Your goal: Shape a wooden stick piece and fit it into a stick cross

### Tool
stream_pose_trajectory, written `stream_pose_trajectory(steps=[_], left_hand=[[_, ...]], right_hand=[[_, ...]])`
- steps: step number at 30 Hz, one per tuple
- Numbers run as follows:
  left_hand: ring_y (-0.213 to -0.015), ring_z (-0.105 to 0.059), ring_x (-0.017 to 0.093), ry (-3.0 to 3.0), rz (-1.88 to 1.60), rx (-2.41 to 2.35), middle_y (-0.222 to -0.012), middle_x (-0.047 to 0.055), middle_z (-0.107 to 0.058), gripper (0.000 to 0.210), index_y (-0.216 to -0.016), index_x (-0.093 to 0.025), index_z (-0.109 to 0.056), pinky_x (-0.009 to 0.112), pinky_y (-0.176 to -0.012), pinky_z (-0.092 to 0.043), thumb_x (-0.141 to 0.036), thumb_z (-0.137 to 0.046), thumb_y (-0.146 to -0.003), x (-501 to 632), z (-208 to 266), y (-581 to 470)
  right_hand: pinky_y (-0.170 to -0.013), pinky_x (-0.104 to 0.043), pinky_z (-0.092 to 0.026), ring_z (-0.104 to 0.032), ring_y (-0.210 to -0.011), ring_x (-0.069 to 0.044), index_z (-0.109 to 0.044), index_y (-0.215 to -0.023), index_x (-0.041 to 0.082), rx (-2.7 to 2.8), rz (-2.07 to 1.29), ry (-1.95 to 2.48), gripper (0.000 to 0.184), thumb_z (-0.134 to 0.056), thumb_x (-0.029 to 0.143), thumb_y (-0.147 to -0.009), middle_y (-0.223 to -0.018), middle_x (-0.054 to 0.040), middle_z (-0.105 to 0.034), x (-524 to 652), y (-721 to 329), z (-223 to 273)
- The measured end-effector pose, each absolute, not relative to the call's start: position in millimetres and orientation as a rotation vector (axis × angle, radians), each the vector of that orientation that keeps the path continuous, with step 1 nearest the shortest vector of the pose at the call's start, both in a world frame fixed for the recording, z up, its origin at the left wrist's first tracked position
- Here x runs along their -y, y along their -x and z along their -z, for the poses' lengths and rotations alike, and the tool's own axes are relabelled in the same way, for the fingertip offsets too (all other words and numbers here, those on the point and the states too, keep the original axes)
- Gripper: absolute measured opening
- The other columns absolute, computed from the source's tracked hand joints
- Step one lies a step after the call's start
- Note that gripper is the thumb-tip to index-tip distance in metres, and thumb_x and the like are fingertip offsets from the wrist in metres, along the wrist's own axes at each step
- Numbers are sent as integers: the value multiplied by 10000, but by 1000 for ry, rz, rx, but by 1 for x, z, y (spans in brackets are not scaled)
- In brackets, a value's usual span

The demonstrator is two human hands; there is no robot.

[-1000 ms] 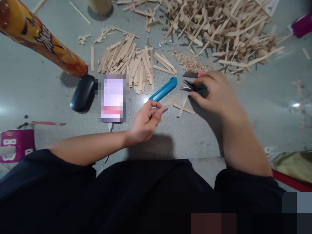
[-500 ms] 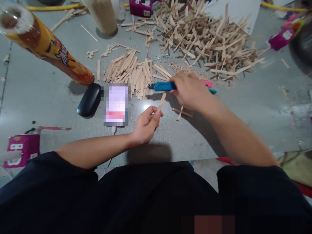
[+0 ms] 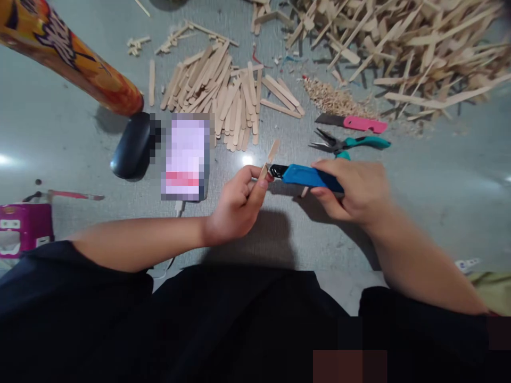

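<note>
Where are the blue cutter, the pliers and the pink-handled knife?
Blue cutter (image 3: pixel 302 176): head view, on its blue body.
Pliers (image 3: pixel 341 144): head view, near the pivot.
Pink-handled knife (image 3: pixel 356 123): head view, on its pink handle.

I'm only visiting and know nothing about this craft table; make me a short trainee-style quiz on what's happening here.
1. Fill in: the right hand grips a cutter with a ____ handle.
2. True or false: the left hand holds a wooden stick.
3. Which tool lies between the pink-handled knife and the right hand?

Key: 1. Blue. 2. True. 3. The pliers with teal handles.
</note>
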State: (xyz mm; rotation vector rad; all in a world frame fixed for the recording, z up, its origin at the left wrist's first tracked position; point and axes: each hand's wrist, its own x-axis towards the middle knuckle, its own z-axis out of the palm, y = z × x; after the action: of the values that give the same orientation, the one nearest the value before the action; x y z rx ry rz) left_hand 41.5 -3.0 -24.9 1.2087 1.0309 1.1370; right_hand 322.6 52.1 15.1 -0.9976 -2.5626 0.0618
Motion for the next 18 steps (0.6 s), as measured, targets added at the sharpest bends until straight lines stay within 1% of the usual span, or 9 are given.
stream_pose_trajectory(steps=[3, 7, 11, 15, 18], left_hand=[[-454, -318, 97, -1321, -1151, -1065, -565, -99, -419, 354, -1103, -249, -620, 286, -464, -260, -585, -584, -1207, 2, 16, -39], [-462, -308, 103, -1334, -1142, -1062, -566, -99, -399, 356, -1105, -252, -619, 290, -471, -273, -589, -571, -1209, 2, 13, -39], [-457, -297, 95, -1312, -1129, -1043, -560, -107, -402, 355, -1117, -251, -598, 288, -469, -257, -591, -563, -1213, 2, 13, -40], [-461, -297, 90, -1310, -1129, -1044, -570, -102, -419, 347, -1089, -252, -585, 281, -462, -246, -576, -574, -1212, 1, 13, -39], [-449, -279, 90, -1280, -1112, -1031, -561, -105, -400, 371, -1110, -250, -611, 281, -448, -220, -608, -580, -1203, 1, 15, -39]], right_hand=[[-709, -451, -551, -817, -879, -304, -652, -1493, 286, 2582, -30, 942, 365, -582, 480, -1191, -1137, -75, -883, -52, -323, -20], [-751, -451, -562, -830, -937, -317, -633, -1518, 262, 2606, -10, 967, 366, -596, 413, -1187, -1193, -106, -887, -50, -323, -27], [-711, -435, -528, -807, -867, -303, -664, -1463, 233, 2572, 28, 899, 350, -610, 435, -1183, -1132, -112, -884, -50, -321, -27], [-719, -438, -508, -773, -819, -292, -678, -1449, 271, 2593, -7, 962, 350, -623, 476, -1171, -1098, -83, -871, -50, -322, -25], [-743, -437, -499, -778, -845, -293, -689, -1464, 306, 2553, -42, 1000, 363, -648, 484, -1150, -1120, -68, -873, -50, -324, -24]])
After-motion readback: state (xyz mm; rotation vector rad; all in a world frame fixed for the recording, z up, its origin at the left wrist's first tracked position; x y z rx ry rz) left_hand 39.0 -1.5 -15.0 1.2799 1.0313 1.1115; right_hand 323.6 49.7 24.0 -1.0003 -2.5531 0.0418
